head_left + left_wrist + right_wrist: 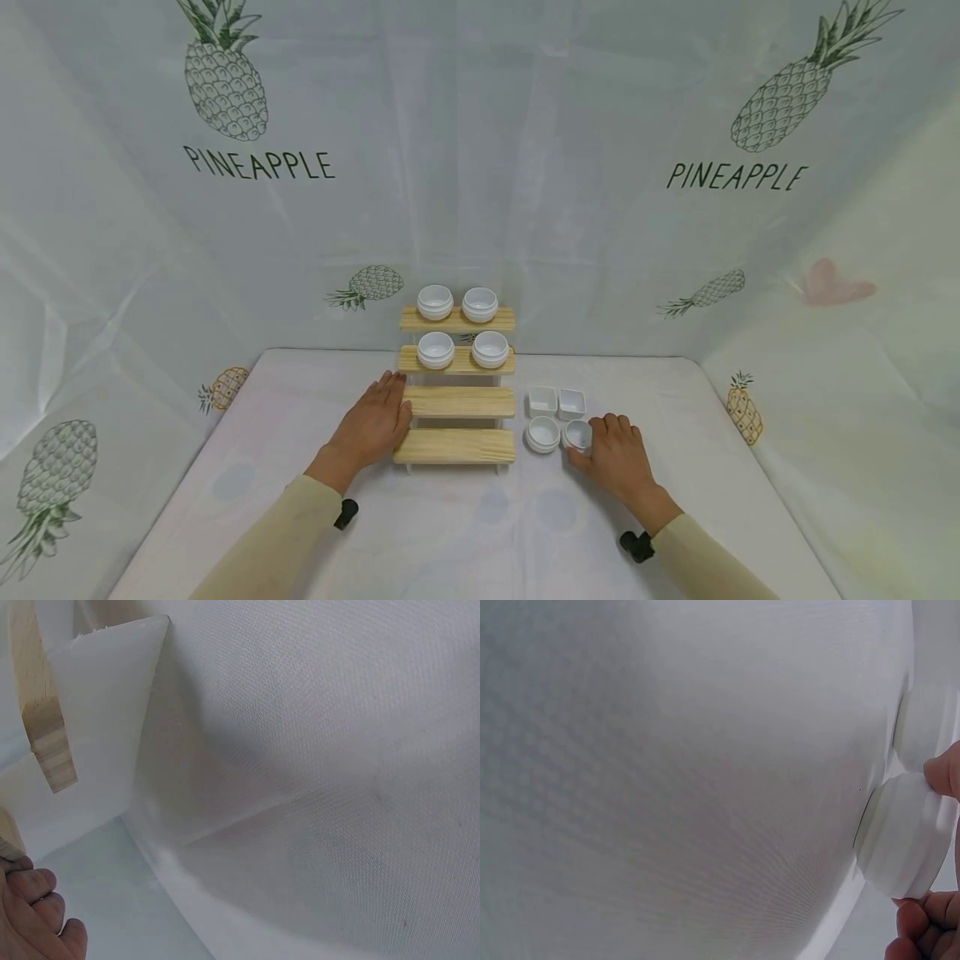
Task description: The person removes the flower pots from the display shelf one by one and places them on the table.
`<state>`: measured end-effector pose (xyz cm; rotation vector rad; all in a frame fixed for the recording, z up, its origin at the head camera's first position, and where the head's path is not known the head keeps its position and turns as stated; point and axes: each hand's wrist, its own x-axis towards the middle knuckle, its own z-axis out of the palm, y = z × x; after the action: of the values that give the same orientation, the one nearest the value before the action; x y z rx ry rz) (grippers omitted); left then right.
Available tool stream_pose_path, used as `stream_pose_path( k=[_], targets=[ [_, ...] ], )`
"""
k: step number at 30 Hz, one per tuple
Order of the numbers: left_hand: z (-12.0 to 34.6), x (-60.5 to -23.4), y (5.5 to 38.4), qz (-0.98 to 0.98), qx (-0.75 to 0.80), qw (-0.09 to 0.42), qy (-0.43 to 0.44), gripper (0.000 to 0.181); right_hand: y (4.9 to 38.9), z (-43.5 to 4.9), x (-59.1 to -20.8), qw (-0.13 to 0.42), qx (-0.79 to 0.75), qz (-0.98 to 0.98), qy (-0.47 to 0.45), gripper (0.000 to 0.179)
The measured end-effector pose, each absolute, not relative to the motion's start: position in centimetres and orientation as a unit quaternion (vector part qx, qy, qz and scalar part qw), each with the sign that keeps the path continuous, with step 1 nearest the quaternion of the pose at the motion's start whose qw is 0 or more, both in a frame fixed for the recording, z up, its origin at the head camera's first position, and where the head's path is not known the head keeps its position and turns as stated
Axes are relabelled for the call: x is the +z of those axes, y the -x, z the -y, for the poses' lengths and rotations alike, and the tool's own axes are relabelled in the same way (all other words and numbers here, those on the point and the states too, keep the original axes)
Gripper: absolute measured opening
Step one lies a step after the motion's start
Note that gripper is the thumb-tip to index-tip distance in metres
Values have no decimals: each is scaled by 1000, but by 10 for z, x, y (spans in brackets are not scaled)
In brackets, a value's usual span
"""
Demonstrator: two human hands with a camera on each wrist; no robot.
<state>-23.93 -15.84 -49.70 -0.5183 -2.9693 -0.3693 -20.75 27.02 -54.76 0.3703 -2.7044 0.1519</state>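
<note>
A tiered stand with wooden shelves (459, 402) rises in the middle of the table. My left hand (372, 422) lies along its left side, its fingertips right at the edge of a lower shelf; the left wrist view has those fingers (46, 911) by a wooden board end. To the right of the stand, my right hand (621, 455) grips a round white bowl (577, 435) between thumb and fingers. That bowl (904, 836) sits on the cloth in the right wrist view. Close beside it stands another round white bowl (542, 435).
Two square white dishes (542, 402) stand just behind the round bowls. Pairs of round white bowls occupy the top shelf (457, 323) and the second shelf (462, 367). A pale cloth covers the table (480, 542), and a pineapple-print curtain (495, 167) hangs behind it.
</note>
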Motion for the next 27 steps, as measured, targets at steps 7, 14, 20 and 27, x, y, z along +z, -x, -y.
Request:
stream_pose_path(
  k=[7,14,20,27],
  targets=[
    [158,-494,238,976,-127,45,169,63,209,-267,-540,213,55,967,-129,66],
    [157,-495,238,976,-132,39,169,64,225,-257,-513,264,50,950,-160,64],
    [158,-495,238,976,-132,40,167,64,243,-232,-480,296,62,936,-181,64],
    [158,-495,238,976,-134,37,167,63,257,-193,-447,280,62,938,-194,68]
  ],
)
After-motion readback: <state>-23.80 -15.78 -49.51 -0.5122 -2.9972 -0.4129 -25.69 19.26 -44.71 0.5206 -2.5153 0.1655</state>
